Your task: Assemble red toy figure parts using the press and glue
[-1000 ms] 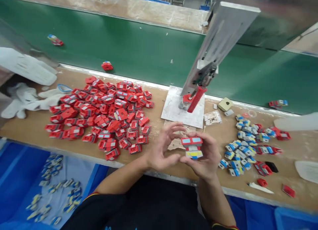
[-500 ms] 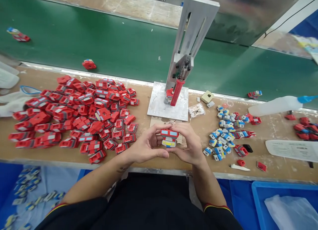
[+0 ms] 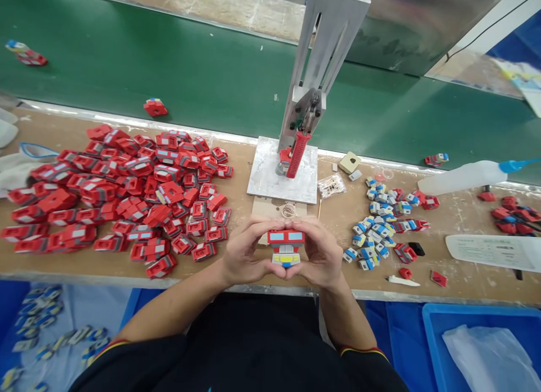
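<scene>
Between both hands, close to the table's front edge, is a red toy robot body point(image 3: 286, 237) with two light-blue windows and a white, yellow and blue lower part. My left hand point(image 3: 249, 251) closes on its left side, and my right hand point(image 3: 323, 251) on its right. The fingers curl over its top while the thumbs press together at its bottom end. Just beyond the hands stands a metal hand press point(image 3: 323, 48) with a red handle point(image 3: 299, 155) and a flat base plate point(image 3: 262, 175); a red piece sits beneath the handle.
Many red toy parts point(image 3: 131, 189) are heaped at the left. To the right lie small white-blue-yellow parts point(image 3: 376, 228), a bag of cotton swabs point(image 3: 332, 185), a blade point(image 3: 403, 281) and a plastic bottle point(image 3: 462, 177). A green conveyor belt point(image 3: 220, 70) runs behind, carrying several toy pieces.
The fingers have closed in around the toy body and the thumbs have come together under it. The toy now faces more squarely toward me. My view has shifted slightly.
</scene>
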The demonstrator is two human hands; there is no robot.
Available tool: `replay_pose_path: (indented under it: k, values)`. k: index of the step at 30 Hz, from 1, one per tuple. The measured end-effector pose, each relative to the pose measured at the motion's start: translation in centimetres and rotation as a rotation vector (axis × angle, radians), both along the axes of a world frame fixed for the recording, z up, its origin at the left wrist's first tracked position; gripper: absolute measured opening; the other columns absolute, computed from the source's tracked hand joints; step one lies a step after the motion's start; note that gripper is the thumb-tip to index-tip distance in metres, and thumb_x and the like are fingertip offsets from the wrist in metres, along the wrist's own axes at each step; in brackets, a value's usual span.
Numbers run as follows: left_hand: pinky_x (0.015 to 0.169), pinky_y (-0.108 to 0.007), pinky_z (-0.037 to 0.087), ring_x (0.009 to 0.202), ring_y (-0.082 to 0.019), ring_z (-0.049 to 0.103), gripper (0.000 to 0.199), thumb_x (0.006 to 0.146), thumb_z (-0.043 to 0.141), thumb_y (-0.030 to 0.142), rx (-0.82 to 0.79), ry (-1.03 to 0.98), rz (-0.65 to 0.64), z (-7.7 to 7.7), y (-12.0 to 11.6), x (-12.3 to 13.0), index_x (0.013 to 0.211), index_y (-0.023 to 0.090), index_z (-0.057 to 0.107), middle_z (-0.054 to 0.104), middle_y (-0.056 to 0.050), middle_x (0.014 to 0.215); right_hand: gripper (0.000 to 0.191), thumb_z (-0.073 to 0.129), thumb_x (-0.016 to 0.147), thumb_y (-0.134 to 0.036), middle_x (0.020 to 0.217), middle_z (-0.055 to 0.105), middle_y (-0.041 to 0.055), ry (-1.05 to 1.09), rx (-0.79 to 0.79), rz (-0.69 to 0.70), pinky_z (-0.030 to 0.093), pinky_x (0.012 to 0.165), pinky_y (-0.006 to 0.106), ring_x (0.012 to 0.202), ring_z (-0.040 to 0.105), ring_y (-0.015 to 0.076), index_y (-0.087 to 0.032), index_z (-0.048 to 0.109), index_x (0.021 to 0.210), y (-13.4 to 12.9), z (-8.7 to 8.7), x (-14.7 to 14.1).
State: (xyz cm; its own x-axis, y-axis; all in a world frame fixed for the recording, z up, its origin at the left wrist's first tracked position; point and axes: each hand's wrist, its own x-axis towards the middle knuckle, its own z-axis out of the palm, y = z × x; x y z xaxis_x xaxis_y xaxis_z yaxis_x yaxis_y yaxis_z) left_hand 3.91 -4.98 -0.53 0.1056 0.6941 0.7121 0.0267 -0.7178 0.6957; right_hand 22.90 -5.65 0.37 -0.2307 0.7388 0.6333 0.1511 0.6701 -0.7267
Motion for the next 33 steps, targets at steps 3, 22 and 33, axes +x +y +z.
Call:
replay_pose_path:
  k: [3,22,33]
  values:
    - [0.082,-0.033,0.070,0.092,-0.024,0.082,0.063,0.091,0.082,0.062,0.065,0.029,0.070,0.4,-0.3,0.2,0.141,0.025,0.072,0.082,-0.009,0.107,0.065,0.078,0.090,-0.066,0.119,0.080,0.0118,0.017,-0.031,0.024,0.071,0.087,0.043,0.106,0.080,0.0286,-0.032,0.068,0.144,-0.1,0.1,0.1]
    - [0.084,-0.031,0.066,0.103,-0.021,0.077,0.054,0.092,0.086,0.052,-0.532,-0.201,-0.329,0.2,-0.5,0.9,0.137,0.030,0.064,0.072,-0.009,0.128,0.053,0.087,0.090,-0.046,0.114,0.078,0.0071,-0.080,0.021,-0.113,0.067,0.091,0.047,0.105,0.076,0.0283,-0.037,0.070,0.139,1.2,-0.5,-0.3]
    - [0.109,-0.044,0.059,0.134,-0.032,0.070,0.020,0.093,0.074,0.023,-0.344,0.713,-0.315,3.0,11.2,-6.1,0.113,0.021,0.073,0.047,-0.016,0.170,0.058,0.076,0.090,-0.071,0.158,0.055,0.0104,-0.224,-0.287,-0.012,0.063,0.095,0.044,0.146,0.055,0.0315,-0.036,0.063,0.135,6.8,0.3,3.6]
